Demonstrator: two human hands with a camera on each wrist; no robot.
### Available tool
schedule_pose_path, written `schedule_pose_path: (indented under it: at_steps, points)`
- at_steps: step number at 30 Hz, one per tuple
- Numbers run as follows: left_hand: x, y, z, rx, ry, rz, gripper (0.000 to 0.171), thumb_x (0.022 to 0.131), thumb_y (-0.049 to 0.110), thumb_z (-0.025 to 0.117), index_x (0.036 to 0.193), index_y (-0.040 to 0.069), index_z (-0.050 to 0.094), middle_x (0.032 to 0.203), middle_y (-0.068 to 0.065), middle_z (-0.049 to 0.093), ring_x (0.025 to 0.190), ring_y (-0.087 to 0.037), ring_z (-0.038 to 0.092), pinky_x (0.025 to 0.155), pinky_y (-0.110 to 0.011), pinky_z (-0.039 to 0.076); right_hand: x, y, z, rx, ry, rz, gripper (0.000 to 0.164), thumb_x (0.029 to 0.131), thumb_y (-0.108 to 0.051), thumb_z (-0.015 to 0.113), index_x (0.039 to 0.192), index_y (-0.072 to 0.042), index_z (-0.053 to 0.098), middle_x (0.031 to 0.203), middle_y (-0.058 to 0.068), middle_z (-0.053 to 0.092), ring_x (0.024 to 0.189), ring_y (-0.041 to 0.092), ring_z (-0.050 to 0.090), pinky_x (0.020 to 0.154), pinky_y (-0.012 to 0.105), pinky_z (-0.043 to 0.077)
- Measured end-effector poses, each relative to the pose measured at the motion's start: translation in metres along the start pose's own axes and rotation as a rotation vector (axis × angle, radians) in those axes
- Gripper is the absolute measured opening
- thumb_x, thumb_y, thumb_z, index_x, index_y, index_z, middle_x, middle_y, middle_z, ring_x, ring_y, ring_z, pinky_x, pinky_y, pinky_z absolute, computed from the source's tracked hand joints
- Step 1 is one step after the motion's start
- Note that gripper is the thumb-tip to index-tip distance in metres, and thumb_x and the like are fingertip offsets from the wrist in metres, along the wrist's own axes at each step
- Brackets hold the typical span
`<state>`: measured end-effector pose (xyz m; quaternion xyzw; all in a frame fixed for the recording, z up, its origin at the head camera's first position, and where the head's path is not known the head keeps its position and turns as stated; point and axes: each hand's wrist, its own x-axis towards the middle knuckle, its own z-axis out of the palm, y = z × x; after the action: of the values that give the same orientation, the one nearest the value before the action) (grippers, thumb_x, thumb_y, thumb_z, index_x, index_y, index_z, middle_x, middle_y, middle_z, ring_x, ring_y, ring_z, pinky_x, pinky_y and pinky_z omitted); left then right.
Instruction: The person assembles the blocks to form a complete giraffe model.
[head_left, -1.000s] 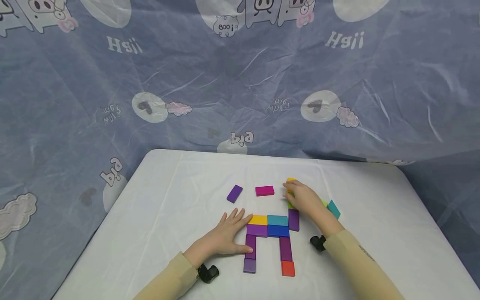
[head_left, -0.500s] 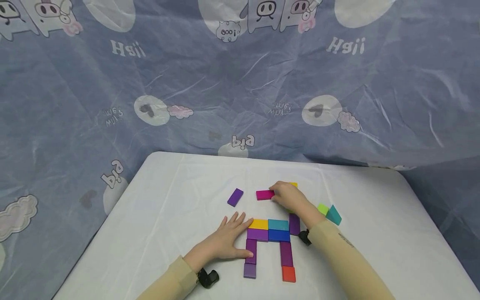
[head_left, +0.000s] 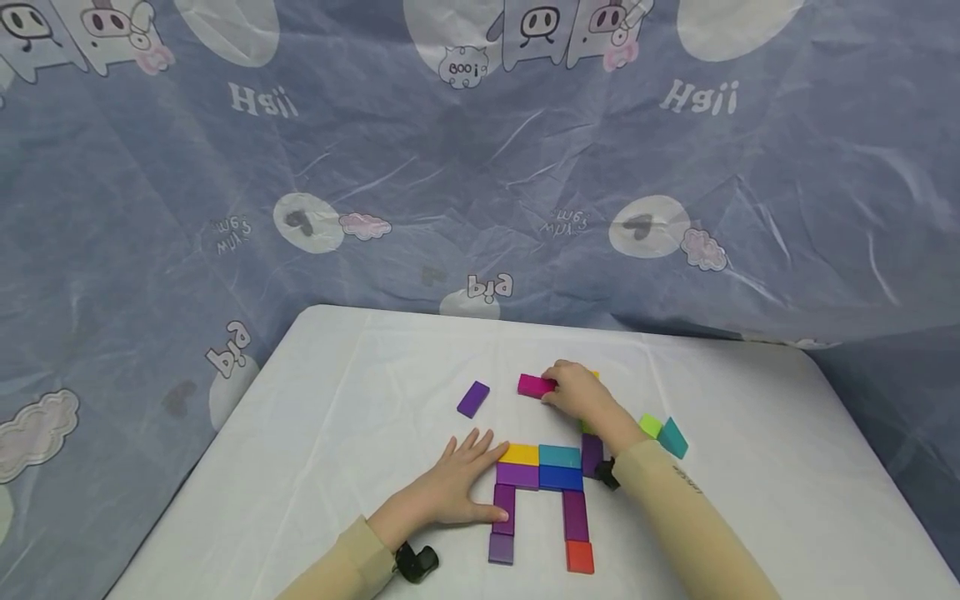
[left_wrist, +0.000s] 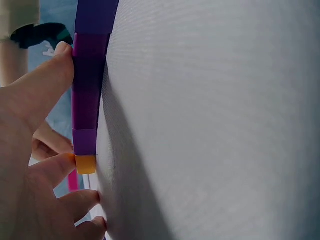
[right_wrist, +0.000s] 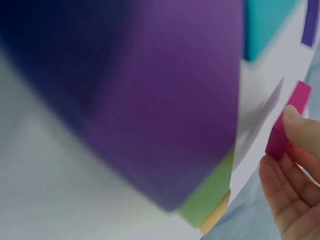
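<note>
My right hand (head_left: 585, 398) pinches a magenta block (head_left: 534, 386) between thumb and fingers; the right wrist view shows this block (right_wrist: 300, 96) tilted above the white surface. My left hand (head_left: 448, 485) lies with fingers spread at the left of a flat pattern of coloured blocks. Its index fingertip meets a yellow block (left_wrist: 85, 164), and its thumb rests against a dark purple block (left_wrist: 89, 100). Beside the yellow block are a teal block (head_left: 559, 456) and a blue block (head_left: 561, 477). Two legs extend toward me, the right one ending in a red block (head_left: 580, 557).
A loose purple block (head_left: 473, 400) lies beyond my left hand. To the right are a lime green block (head_left: 650, 426) and a teal diamond-like piece (head_left: 674, 438). My right arm partly hides a column with a purple block (head_left: 592, 455). Patterned cloth (head_left: 450, 167) hangs behind the white table (head_left: 315, 417).
My right hand has moved left from the column of yellow and green blocks to the magenta block and taken hold of it; the block now sits at a different angle. My left hand stays put.
</note>
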<state>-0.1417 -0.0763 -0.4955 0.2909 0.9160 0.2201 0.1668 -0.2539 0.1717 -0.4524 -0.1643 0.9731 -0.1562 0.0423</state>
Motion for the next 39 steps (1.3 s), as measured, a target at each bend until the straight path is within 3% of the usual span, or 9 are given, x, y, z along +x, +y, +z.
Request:
schedule_pose_path:
  at_steps: [5,9,14,18,22,27,33,39]
  points:
    - [-0.002,0.001,0.003,-0.015,0.0,0.02,0.096,0.08,0.063,0.069,0.157,0.026,0.025,0.165,-0.01,0.018,0.154,-0.032,0.009,0.122,-0.059,0.007,0.002,0.024,-0.012,0.116,0.131,0.152,0.039,0.088,-0.017,0.072,0.121,0.003,0.064,0.109,0.021,0.067,0.092,0.031,0.061,0.089,0.045,0.055]
    - [-0.003,0.0,0.007,-0.022,-0.002,0.028,0.096,0.081,0.064,0.068,0.158,0.026,0.024,0.165,-0.009,0.017,0.154,-0.031,0.008,0.123,-0.059,0.007,0.0,0.047,-0.013,0.196,0.209,0.331,0.038,0.092,-0.017,0.068,0.121,0.005,0.056,0.109,0.025,0.063,0.088,0.032,0.059,0.084,0.043,0.056]
    - [-0.004,0.0,0.009,-0.019,0.006,0.04,0.096,0.08,0.063,0.069,0.157,0.025,0.026,0.165,-0.011,0.019,0.154,-0.033,0.01,0.122,-0.06,0.009,-0.003,0.064,-0.007,0.187,0.289,0.492,0.035,0.092,-0.016,0.067,0.114,0.008,0.053,0.101,0.027,0.06,0.084,0.034,0.057,0.081,0.042,0.056]
    - [-0.004,0.0,0.009,-0.018,0.013,0.049,0.096,0.081,0.063,0.069,0.157,0.023,0.026,0.164,-0.012,0.02,0.153,-0.034,0.011,0.121,-0.061,0.009,-0.003,0.069,-0.002,0.142,0.287,0.566,0.041,0.092,-0.016,0.068,0.115,0.013,0.052,0.101,0.031,0.059,0.088,0.038,0.058,0.089,0.046,0.056]
    - [-0.004,-0.001,0.008,-0.012,0.009,0.041,0.096,0.081,0.064,0.068,0.158,0.024,0.025,0.165,-0.011,0.019,0.153,-0.033,0.01,0.122,-0.06,0.009,-0.004,0.072,-0.001,0.121,0.245,0.573,0.039,0.092,-0.016,0.069,0.114,0.012,0.054,0.102,0.031,0.06,0.09,0.039,0.058,0.091,0.048,0.054]
    - [-0.005,-0.001,0.003,-0.003,0.015,0.031,0.096,0.081,0.065,0.067,0.158,0.025,0.025,0.165,-0.01,0.019,0.154,-0.032,0.009,0.122,-0.059,0.008,-0.006,0.073,-0.005,0.12,0.217,0.496,0.026,0.093,-0.01,0.065,0.113,0.007,0.063,0.107,0.028,0.064,0.096,0.039,0.058,0.095,0.05,0.052]
    - [-0.004,-0.001,0.001,0.006,0.017,0.023,0.097,0.081,0.065,0.067,0.158,0.025,0.024,0.165,-0.009,0.018,0.154,-0.031,0.008,0.123,-0.058,0.008,-0.007,0.07,-0.011,0.114,0.158,0.436,0.034,0.097,-0.01,0.054,0.127,0.004,0.063,0.125,0.028,0.062,0.117,0.044,0.056,0.107,0.053,0.044]
    - [-0.002,-0.002,0.001,0.004,0.019,0.02,0.097,0.081,0.065,0.068,0.158,0.025,0.024,0.165,-0.009,0.018,0.154,-0.03,0.008,0.123,-0.058,0.008,-0.003,0.071,-0.012,0.11,0.073,0.406,0.043,0.099,-0.018,0.052,0.138,0.002,0.051,0.131,0.032,0.054,0.119,0.046,0.053,0.107,0.055,0.043]
